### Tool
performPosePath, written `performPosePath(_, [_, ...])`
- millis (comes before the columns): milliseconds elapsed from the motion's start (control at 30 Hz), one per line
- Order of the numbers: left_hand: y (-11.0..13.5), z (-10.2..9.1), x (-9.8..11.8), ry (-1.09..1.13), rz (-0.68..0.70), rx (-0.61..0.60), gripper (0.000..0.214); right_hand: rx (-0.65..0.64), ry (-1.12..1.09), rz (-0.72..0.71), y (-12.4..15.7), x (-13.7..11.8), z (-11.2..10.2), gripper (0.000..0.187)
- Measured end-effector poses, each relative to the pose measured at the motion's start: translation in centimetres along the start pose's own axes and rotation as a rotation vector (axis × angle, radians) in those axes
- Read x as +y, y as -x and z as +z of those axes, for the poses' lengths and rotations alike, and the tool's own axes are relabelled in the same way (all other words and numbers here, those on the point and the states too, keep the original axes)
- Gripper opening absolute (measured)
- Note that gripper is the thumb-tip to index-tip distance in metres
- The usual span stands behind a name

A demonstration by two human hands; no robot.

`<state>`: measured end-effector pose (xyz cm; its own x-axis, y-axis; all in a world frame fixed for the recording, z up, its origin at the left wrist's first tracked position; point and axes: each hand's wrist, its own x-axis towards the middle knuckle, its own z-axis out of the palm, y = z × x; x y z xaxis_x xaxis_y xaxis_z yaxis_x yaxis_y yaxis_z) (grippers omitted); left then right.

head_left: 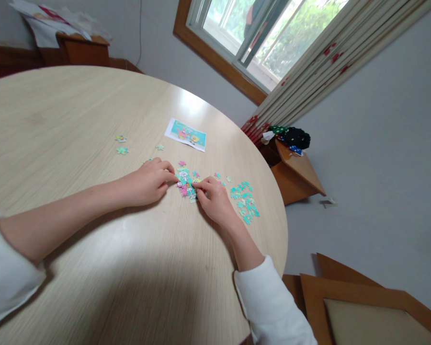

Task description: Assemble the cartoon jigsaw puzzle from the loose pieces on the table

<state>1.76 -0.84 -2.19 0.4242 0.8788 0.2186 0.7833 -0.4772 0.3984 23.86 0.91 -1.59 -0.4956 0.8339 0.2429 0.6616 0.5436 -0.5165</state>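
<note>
A partly joined jigsaw puzzle [184, 177], with cartoon figures in turquoise, pink and white, lies flat on the table between my two hands. My left hand [153, 181] is closed at the puzzle's left edge, its fingertips pressing there. From the other side, my right hand [213, 197] pinches at the puzzle's right part, thumb and index finger close together on a jigsaw piece mostly hidden by the fingers. Just beyond the puzzle is a loose pink piece [182, 164]. A printed reference picture [188, 135] with similar cartoon figures lies farther back.
Several loose turquoise pieces [247, 203] form a cluster right of my right hand. Other loose pieces [122, 150] lie to the left. The round wooden table [136, 268] curves away at the right, near a wooden chair [362, 311] and a small cabinet [298, 172].
</note>
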Motion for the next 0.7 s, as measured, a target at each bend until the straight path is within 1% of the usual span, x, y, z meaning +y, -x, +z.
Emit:
performPosePath(167, [-0.03, 0.03, -0.13, -0.005, -0.017, -0.004, 0.041, -0.013, -0.010, -0.006, 0.01, -0.04, -0.04, 0.025])
performPosePath(400, [0.02, 0.46, -0.57, -0.019, 0.001, 0.025, 0.042, -0.037, -0.039, -0.020, 0.07, -0.25, 0.02, 0.024])
performPosePath(700, [0.01, 0.30, -0.60, -0.001, -0.015, 0.003, 0.041, -0.067, -0.050, -0.018, 0.06, -0.38, -0.07, 0.027])
